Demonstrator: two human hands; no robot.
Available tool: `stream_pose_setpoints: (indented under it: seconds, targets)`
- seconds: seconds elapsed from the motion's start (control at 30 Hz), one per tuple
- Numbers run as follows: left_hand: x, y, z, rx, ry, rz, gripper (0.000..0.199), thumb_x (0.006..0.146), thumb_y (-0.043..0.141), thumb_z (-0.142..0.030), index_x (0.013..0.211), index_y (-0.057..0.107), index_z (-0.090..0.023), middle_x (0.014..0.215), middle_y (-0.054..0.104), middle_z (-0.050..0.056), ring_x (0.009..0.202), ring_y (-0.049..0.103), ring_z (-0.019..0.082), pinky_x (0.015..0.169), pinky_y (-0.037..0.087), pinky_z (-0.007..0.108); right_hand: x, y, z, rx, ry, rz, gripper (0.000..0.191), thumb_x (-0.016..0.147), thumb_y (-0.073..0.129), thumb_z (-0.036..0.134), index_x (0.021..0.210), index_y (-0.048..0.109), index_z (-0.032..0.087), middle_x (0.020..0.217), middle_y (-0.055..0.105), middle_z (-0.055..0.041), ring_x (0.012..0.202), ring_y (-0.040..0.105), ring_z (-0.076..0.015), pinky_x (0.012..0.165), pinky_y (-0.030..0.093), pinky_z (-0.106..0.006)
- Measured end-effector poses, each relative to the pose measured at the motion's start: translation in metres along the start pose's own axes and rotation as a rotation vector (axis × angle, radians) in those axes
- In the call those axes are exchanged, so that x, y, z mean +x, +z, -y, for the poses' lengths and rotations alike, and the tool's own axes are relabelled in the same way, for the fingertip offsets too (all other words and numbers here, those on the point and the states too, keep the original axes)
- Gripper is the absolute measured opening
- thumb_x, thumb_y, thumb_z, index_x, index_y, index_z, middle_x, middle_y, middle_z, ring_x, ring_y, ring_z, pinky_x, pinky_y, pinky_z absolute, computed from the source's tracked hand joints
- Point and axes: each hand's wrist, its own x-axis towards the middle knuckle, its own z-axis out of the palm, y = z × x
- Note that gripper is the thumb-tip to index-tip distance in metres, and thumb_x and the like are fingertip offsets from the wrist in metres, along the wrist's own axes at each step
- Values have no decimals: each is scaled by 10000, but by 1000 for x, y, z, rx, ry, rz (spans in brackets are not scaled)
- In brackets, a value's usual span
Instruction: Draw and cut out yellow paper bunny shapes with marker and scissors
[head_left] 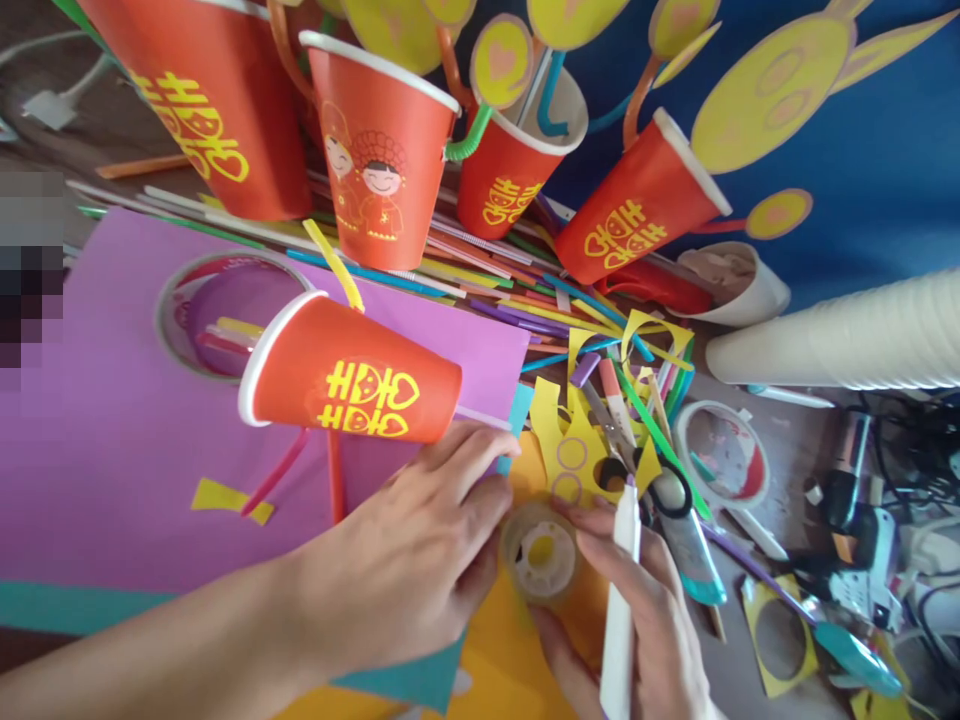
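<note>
White plastic lies across the fingers of our right hand point(652, 610): a marker point(619, 620), its tip pointing away from us. With the thumb and fingertips of the same hand we grasp the tape roll point(526, 577) around its rim, its round face turned up toward us. Our left hand point(416, 550) is curled, its fingertips just beside the roll on the left; we cannot tell whether they pinch the tape, since the palm side is hidden.

The governing relation is as follows. The tape roll sits between our hands, while the red cup point(360, 380) lies on its side just beyond the left hand. Its long axis runs left to right, with the mouth at the left and the base by our left knuckles. The left hand is therefore nearer; whether it touches the cup, we cannot tell.

Below the cup we see two red straws point(336, 485); a yellow bow-shaped piece point(234, 500) meets the left one. Purple paper point(127, 460) spreads beneath. Beyond the right hand we find scissors point(613, 428) among yellow scraps point(549, 425).
</note>
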Motion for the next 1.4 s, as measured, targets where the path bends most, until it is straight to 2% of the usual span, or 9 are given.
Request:
stream_pose_setpoints:
  seconds: [0.37,0.73,0.97,1.2,1.3,1.4]
  targets:
    - [1,2,2,9,8,15,155,757,496,-74,855,546,-182,1225,449,84,1140,456,244,918,483,399,-1,-1,1,-42,0,3,550,744,595,119,1266,430,171,1167,550,-140,1106,554,-279,852,533,-415]
    - [1,1,1,-4,11,11,146,769,484,-76,850,544,-180,1207,461,85,1127,461,243,876,494,373,-2,-1,2,-45,14,28,547,755,598,142,1273,423,157,1179,551,-136,1134,536,-276,847,539,-388]
    - [2,-1,0,-19,24,-5,243,750,488,-66,961,533,-178,1163,479,94,1094,460,243,894,478,398,-2,-1,3,-61,28,36,551,775,583,157,1296,406,148,1192,557,-142,1148,527,-283,868,532,-407]
    - [5,2,2,22,114,-67,327,709,456,-16,991,503,-174,1108,483,92,1088,450,246,933,441,446,-5,2,0,-75,22,24,615,773,596,210,1338,355,174,1218,569,-129,1167,510,-308,923,485,-487]
    - [6,2,4,39,138,-85,366,695,434,1,1009,493,-176,1086,488,84,1078,452,234,935,433,430,-3,3,0,-39,40,11,603,776,596,223,1328,355,188,1211,565,-121,1160,507,-295,947,461,-487]
    - [6,0,3,52,166,-92,325,728,439,-45,1021,494,-173,1068,502,78,1077,455,223,955,412,411,-1,4,1,2,33,-14,599,777,599,228,1321,349,206,1211,555,-108,1151,498,-281,978,425,-494]
